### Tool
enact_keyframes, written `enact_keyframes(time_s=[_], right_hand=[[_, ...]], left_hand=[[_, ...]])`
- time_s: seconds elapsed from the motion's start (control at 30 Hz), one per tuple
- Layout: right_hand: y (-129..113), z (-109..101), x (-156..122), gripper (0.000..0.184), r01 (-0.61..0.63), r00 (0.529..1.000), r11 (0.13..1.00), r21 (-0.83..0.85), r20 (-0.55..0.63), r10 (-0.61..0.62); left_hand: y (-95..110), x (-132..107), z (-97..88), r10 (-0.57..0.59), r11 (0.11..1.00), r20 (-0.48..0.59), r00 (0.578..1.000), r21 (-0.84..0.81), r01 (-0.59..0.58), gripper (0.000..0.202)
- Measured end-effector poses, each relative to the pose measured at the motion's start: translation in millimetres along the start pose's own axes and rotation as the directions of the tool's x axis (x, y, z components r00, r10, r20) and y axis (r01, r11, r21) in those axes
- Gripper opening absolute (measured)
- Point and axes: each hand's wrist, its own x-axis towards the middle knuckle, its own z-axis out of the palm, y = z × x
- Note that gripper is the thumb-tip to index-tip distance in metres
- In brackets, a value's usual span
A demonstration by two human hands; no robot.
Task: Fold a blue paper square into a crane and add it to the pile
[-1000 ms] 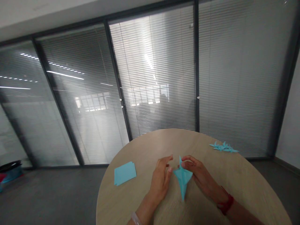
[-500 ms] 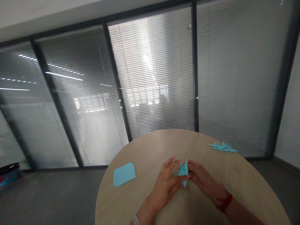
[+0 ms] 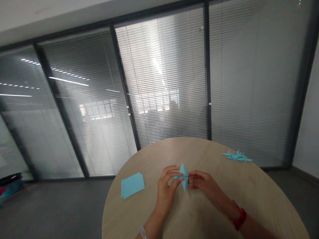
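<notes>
A small light-blue folded paper piece (image 3: 183, 176) stands pinched between both hands just above the round wooden table (image 3: 254, 196). My left hand (image 3: 167, 187) grips its left side with thumb and fingertips closed. My right hand (image 3: 203, 184), with a red band at the wrist, pinches its right side. The paper shows one point up and one point down.
A stack of light-blue paper sheets (image 3: 132, 184) lies on the table's left side. Several finished light-blue folded figures (image 3: 236, 156) lie at the far right edge. Glass walls with blinds stand behind the table. Dark items sit on the floor at far left.
The paper has gone from a wide kite shape to a narrower, smaller fold. Both hands have shifted a little to the left and closed on it from either side.
</notes>
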Motion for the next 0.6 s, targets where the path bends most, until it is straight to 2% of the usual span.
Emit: enact_keyframes(time_s=[0.13, 0.3, 0.43, 0.6], right_hand=[[2.4, -1.2, -1.1, 0.021, 0.119, 0.99, 0.966, -0.23, -0.049, -0.134], [-2.4, -3.7, -4.9, 0.019, 0.243, 0.951, 0.86, -0.449, -0.066, -0.303], [-1.5, -5.4, -4.5, 0.02, 0.319, 0.923, 0.814, -0.486, -0.037, -0.383], [0.2, -6.2, -2.9, 0.02, 0.352, 0.916, 0.808, -0.473, -0.006, -0.402]], left_hand=[[-1.2, 0.6, -1.7, -0.03, 1.0, -0.027, 0.999, 0.0, 0.03, 0.014], [-2.7, 0.2, -2.1, -0.108, 0.994, -0.029, 0.994, -0.029, 0.108, 0.016], [-1.3, 1.1, -2.3, -0.176, 0.983, -0.036, 0.984, -0.065, 0.174, 0.02], [1.0, 2.8, -3.6, -0.229, 0.968, -0.06, 0.972, -0.124, 0.22, 0.019]])
